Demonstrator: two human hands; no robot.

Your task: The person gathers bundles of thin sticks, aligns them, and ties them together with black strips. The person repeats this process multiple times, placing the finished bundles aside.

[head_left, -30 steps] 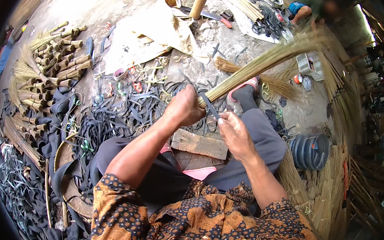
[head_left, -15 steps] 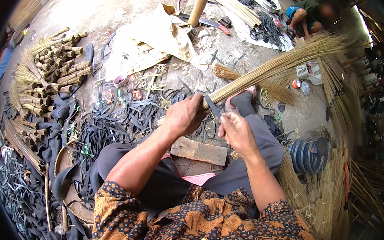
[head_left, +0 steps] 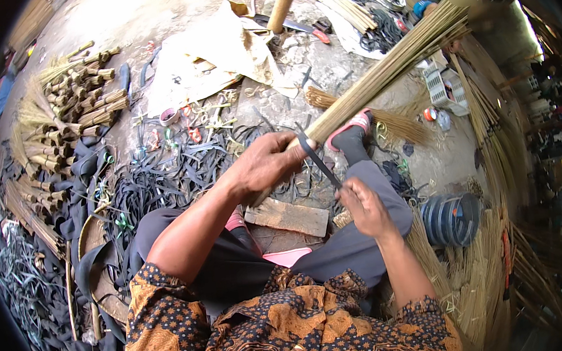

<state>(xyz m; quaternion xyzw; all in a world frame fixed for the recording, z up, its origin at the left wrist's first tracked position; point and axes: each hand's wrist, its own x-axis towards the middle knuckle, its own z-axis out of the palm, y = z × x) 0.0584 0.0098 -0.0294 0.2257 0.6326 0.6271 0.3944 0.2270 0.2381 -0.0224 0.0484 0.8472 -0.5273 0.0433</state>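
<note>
My left hand (head_left: 268,163) is wrapped round the butt end of a long bundle of thin straw-coloured sticks (head_left: 380,84), which slants up to the far right. A black rubber strip (head_left: 321,163) passes round the bundle just beyond my left fingers. Its free end runs to my right hand (head_left: 366,206), which is closed on it and pulls it taut toward me. Another stick bundle (head_left: 394,121), bound near its end, lies on the floor beneath the held one. A wooden block (head_left: 288,218) rests between my legs.
Tied stick bundles (head_left: 87,92) are stacked at the left, beside heaps of black rubber strips (head_left: 159,177). Loose sticks (head_left: 477,278) and a dark blue ribbed container (head_left: 452,220) stand at my right. Farther off are a pale cloth sheet (head_left: 205,57), a red-handled blade (head_left: 311,30) and a wooden post (head_left: 286,2).
The bundle's far end has swung upward, tilting it more steeply. My right hand has moved down and right, drawing out a longer stretch of rubber strip.
</note>
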